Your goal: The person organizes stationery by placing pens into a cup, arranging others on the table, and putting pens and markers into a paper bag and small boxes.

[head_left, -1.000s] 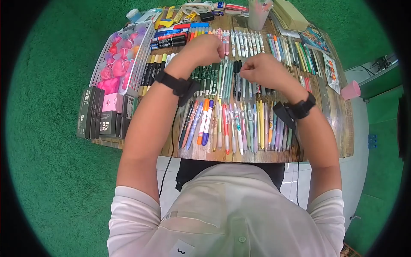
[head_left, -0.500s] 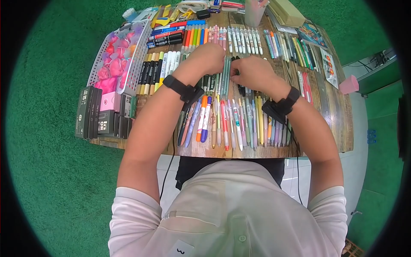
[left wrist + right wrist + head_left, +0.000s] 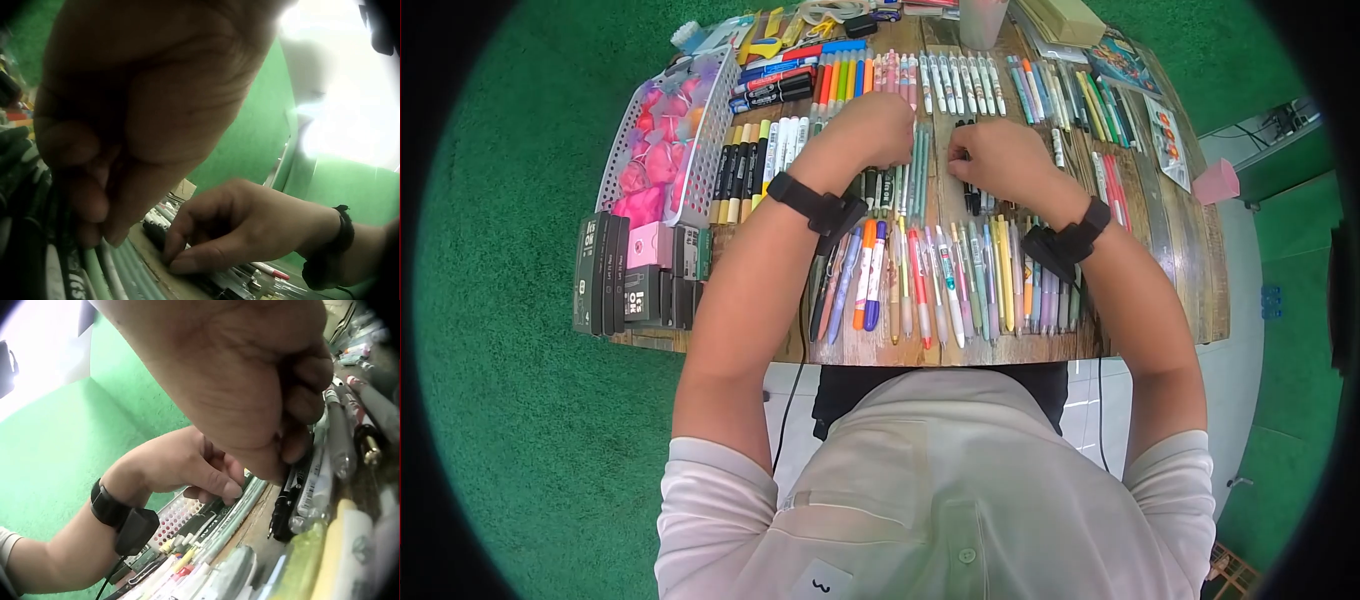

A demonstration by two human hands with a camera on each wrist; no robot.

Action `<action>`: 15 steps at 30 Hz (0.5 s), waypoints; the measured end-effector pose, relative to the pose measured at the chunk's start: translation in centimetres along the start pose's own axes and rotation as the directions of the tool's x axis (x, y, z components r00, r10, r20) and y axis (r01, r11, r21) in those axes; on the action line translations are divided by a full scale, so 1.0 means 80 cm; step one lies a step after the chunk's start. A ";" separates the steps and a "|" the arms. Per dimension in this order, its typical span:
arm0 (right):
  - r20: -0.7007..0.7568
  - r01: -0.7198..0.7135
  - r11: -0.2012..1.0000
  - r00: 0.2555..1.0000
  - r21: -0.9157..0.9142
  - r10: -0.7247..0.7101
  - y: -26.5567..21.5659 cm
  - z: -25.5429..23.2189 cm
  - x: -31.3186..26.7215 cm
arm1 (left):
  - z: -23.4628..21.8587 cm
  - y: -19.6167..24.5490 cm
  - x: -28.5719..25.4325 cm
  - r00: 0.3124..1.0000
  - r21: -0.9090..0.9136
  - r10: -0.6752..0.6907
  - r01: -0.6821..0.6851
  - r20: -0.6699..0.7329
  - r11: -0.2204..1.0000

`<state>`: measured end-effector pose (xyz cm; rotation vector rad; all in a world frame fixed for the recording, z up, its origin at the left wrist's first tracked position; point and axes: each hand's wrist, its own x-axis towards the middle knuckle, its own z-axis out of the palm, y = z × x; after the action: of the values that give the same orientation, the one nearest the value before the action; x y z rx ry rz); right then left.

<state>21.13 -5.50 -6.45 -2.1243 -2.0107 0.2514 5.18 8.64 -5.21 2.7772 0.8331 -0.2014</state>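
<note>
Centre of the head view, the left hand point(image 3: 885, 130) bends over the dark green pens point(image 3: 885, 192) and pale green pens point(image 3: 922, 170), fingers curled; I cannot tell whether its grip clamps one. Rightward come a strip of bare table point(image 3: 942, 205), then black pens point(image 3: 972, 200) beneath the right hand point(image 3: 1005, 158), thumb and fingers bent close together, any hold likewise unclear. Best, I judge, handle barrels lightly, keeping neighbours parallel: they could roll.

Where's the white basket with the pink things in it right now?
In the head view, the white basket stands on the left side of the table, just beyond the black boxes and left of the markers.
</note>
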 end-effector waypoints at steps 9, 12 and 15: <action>0.123 -0.167 0.986 0.979 0.004 0.165 -0.037 0.000 0.030 | -0.020 0.010 -0.016 0.989 -0.217 -0.092 0.116 0.117 0.969; 0.152 -0.177 0.984 0.972 -0.035 0.180 -0.044 -0.006 0.032 | -0.021 0.012 -0.017 0.985 -0.262 -0.121 0.150 0.121 0.953; 0.177 -0.183 0.982 0.966 -0.042 0.188 -0.042 -0.011 0.031 | -0.017 0.006 -0.015 0.986 -0.312 -0.077 0.121 0.148 0.942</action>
<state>18.25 -2.91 -4.66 -2.3868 -1.9153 0.4655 4.55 8.02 -3.55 2.3938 0.8853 -0.2428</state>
